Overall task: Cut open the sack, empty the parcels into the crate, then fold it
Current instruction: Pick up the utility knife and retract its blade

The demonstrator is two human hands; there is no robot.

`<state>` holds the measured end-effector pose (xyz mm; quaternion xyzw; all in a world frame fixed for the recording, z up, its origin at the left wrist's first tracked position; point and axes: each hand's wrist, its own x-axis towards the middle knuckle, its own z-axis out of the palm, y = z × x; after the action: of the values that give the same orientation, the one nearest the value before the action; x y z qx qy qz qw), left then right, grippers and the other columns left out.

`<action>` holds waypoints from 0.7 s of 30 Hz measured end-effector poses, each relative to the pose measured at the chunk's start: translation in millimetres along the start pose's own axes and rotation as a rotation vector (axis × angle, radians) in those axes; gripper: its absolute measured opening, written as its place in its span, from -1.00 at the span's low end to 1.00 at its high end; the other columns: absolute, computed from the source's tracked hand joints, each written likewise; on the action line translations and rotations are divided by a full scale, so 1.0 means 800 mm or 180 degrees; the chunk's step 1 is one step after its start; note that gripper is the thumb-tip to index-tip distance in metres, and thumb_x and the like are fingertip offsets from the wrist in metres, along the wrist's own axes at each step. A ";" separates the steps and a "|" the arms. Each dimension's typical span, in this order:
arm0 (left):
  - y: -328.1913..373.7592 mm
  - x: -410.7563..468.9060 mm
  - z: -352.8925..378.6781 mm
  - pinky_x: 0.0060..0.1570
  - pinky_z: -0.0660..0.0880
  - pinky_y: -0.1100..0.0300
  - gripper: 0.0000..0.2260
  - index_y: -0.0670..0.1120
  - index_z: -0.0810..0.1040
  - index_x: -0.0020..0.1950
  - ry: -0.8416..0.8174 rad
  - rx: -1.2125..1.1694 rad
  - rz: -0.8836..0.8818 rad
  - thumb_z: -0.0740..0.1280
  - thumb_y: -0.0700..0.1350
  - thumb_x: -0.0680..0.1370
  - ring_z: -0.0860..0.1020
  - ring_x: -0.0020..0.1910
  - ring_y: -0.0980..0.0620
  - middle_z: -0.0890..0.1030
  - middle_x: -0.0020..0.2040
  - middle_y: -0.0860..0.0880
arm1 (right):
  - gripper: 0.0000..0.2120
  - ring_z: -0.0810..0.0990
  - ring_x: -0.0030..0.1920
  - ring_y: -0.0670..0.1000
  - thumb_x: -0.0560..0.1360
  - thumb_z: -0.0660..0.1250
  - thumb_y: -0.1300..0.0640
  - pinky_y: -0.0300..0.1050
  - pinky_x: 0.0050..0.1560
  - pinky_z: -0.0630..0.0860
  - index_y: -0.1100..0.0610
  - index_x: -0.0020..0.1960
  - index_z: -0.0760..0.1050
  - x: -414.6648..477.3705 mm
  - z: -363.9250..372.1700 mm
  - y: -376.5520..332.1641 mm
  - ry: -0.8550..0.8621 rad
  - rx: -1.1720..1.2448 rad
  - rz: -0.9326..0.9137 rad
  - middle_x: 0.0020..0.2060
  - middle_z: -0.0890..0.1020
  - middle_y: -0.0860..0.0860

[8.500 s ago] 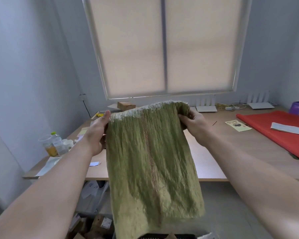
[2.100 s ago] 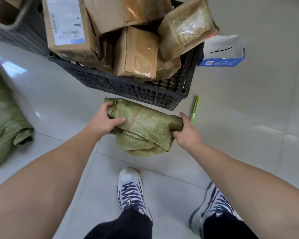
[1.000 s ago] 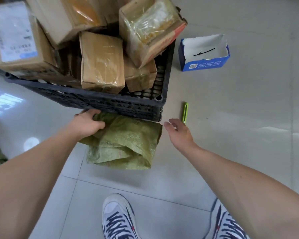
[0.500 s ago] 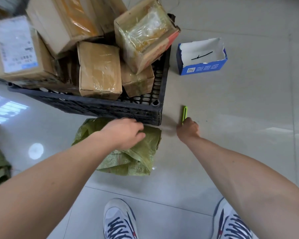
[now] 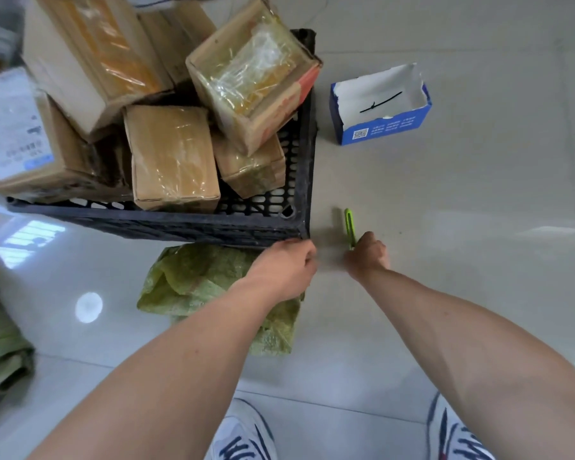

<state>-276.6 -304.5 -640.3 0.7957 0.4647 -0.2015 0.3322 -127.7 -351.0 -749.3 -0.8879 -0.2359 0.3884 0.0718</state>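
Observation:
The folded green woven sack lies on the floor tiles against the near wall of the black plastic crate. The crate is heaped with several taped cardboard parcels. My left hand hovers over the sack's right end by the crate's near right corner, fingers curled with nothing seen in them. My right hand is closed on the lower end of a thin green cutter, which lies on the floor just right of the crate. The two hands are a short gap apart.
An open blue and white carton holding a black cable tie sits on the floor to the right of the crate. Another green sack lies at the left edge. My two sneakers are at the bottom.
The sack went from held up, to folded in both hands, to lying by the crate. My right hand reached the cutter and closed on it; my left hand slid right off the sack.

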 end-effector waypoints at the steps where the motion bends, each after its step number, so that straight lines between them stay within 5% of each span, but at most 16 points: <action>1: 0.001 0.001 0.002 0.09 0.47 0.01 -0.87 -0.01 0.46 0.03 -0.0009 -0.0029 -0.0054 0.15 -0.04 0.59 0.50 0.07 -0.10 0.55 0.05 -0.03 | -0.73 0.50 0.23 0.23 0.55 0.22 0.21 -0.06 0.08 0.45 0.23 0.23 0.37 -0.002 -0.006 -0.001 -0.0030 0.0034 0.0024 0.20 0.49 0.23; 5: 0.021 -0.011 0.003 0.14 0.47 0.03 -0.76 -0.10 0.51 0.18 0.0060 -0.0262 -0.0166 0.15 -0.07 0.60 0.52 0.14 -0.12 0.57 0.15 -0.09 | -0.70 0.51 0.22 0.19 0.54 0.26 0.19 -0.14 0.02 0.43 0.25 0.25 0.43 -0.027 -0.044 -0.009 -0.0171 0.0225 -0.0015 0.20 0.54 0.22; 9: 0.072 -0.051 -0.031 0.15 0.48 0.13 -0.71 -0.06 0.54 0.27 0.0275 -0.1304 -0.0719 0.19 -0.06 0.60 0.54 0.16 -0.14 0.60 0.19 -0.13 | -0.73 0.61 0.08 0.20 0.49 0.32 0.19 -0.07 -0.01 0.52 0.16 0.18 0.51 -0.095 -0.110 -0.015 -0.0348 0.0602 -0.0131 0.06 0.63 0.19; 14: 0.148 -0.132 -0.126 0.16 0.52 0.03 -0.74 -0.06 0.59 0.21 0.0285 -0.1784 -0.1087 0.25 -0.07 0.57 0.60 0.13 -0.16 0.66 0.12 -0.15 | -0.82 0.55 -0.22 0.08 0.49 0.39 0.19 -0.07 -0.16 0.51 0.13 0.07 0.49 -0.225 -0.237 -0.036 -0.0803 0.1162 -0.0398 -0.22 0.58 0.05; 21: 0.271 -0.265 -0.304 0.10 0.56 0.01 -0.82 0.01 0.64 0.03 0.0458 -0.2315 -0.1067 0.28 -0.09 0.50 0.65 0.02 -0.06 0.70 -0.01 -0.05 | -0.85 0.47 -0.30 0.05 0.49 0.38 0.24 -0.08 -0.25 0.43 0.04 -0.17 0.47 -0.394 -0.435 -0.082 -0.1043 0.1599 -0.0715 -0.37 0.51 -0.01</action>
<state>-187.8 -334.3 -263.3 0.5516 0.6510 -0.0192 0.5211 -84.8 -423.8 -282.5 -0.7365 -0.2375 0.5619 0.2923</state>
